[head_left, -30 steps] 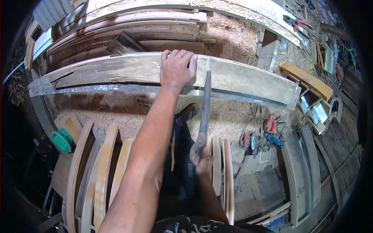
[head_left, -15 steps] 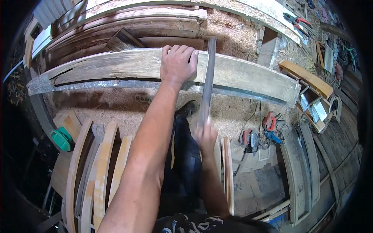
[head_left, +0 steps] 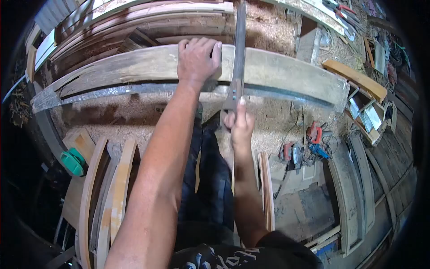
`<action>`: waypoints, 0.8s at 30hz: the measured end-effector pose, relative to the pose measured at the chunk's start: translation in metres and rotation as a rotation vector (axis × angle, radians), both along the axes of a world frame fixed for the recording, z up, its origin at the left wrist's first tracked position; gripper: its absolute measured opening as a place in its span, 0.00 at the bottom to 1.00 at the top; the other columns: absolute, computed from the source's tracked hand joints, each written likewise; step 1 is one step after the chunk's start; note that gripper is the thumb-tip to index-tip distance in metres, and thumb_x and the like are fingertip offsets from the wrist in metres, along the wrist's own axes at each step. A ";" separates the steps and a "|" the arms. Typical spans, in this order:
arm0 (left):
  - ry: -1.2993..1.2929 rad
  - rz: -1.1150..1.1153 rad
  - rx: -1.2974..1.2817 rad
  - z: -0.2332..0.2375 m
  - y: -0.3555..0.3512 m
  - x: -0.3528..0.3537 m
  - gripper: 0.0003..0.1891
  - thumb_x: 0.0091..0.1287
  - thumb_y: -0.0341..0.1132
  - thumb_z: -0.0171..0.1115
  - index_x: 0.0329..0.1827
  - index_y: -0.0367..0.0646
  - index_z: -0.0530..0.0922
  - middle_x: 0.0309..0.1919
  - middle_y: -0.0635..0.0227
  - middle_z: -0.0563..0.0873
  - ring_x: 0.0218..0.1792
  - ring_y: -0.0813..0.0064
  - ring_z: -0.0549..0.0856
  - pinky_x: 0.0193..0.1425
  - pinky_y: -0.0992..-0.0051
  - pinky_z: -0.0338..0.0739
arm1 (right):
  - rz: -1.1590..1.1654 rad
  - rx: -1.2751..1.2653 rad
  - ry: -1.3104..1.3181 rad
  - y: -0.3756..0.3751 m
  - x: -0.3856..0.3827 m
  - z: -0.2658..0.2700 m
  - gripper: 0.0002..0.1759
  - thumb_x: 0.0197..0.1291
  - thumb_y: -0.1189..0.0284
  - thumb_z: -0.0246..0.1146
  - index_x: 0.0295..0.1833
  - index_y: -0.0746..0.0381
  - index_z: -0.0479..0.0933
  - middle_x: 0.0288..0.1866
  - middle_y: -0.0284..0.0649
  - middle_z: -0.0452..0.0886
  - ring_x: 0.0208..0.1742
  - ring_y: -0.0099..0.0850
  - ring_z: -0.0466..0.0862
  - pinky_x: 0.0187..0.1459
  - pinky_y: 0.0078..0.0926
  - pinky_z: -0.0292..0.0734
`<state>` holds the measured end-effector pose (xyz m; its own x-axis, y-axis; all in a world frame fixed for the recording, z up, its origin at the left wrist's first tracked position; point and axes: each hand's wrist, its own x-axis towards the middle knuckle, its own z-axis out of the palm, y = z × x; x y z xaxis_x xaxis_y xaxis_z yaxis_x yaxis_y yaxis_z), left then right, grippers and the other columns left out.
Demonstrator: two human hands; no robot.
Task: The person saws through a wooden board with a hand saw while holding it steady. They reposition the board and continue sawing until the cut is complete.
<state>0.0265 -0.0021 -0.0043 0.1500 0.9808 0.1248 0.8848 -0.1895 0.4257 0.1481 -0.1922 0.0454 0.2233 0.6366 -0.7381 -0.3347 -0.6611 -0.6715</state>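
Saw (head_left: 237,54) handle sits in right hand (head_left: 239,125), grip closed round it w/ forefinger laid along the handle. Blade runs far across plank (head_left: 277,71), near its middle. Left hand (head_left: 197,58) is just left of blade, palm down, fingers hooked over plank's far edge. Judged: cut goes best w/ blade square, long even strokes, left fingers off the teeth. No brand or writing legible; shirt (head_left: 233,260) print unreadable.
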 end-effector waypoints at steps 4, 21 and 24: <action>0.034 -0.010 0.002 0.000 0.000 0.000 0.10 0.70 0.41 0.60 0.37 0.48 0.87 0.37 0.71 0.89 0.42 0.68 0.85 0.58 0.63 0.70 | -0.014 -0.045 -0.055 -0.114 -0.020 -0.003 0.33 0.79 0.53 0.49 0.19 0.59 0.71 0.14 0.26 0.66 0.16 0.18 0.66 0.19 0.21 0.58; 0.013 -0.002 0.029 -0.008 -0.002 0.000 0.13 0.70 0.43 0.57 0.35 0.49 0.87 0.36 0.69 0.89 0.43 0.67 0.86 0.59 0.61 0.69 | -0.074 -0.132 0.073 -0.142 -0.013 0.023 0.36 0.77 0.47 0.48 0.18 0.59 0.69 0.15 0.30 0.70 0.17 0.20 0.69 0.22 0.19 0.61; 0.003 0.011 0.010 -0.005 0.001 0.000 0.14 0.71 0.44 0.56 0.37 0.48 0.87 0.38 0.69 0.89 0.44 0.67 0.86 0.60 0.60 0.68 | -0.023 -0.103 -0.087 -0.118 -0.023 -0.006 0.37 0.77 0.46 0.49 0.16 0.58 0.67 0.14 0.32 0.69 0.17 0.22 0.70 0.22 0.22 0.62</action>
<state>0.0266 -0.0013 -0.0093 0.1393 0.9812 0.1338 0.8881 -0.1836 0.4213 0.1249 -0.3099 0.0397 0.3031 0.5526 -0.7764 -0.2937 -0.7209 -0.6278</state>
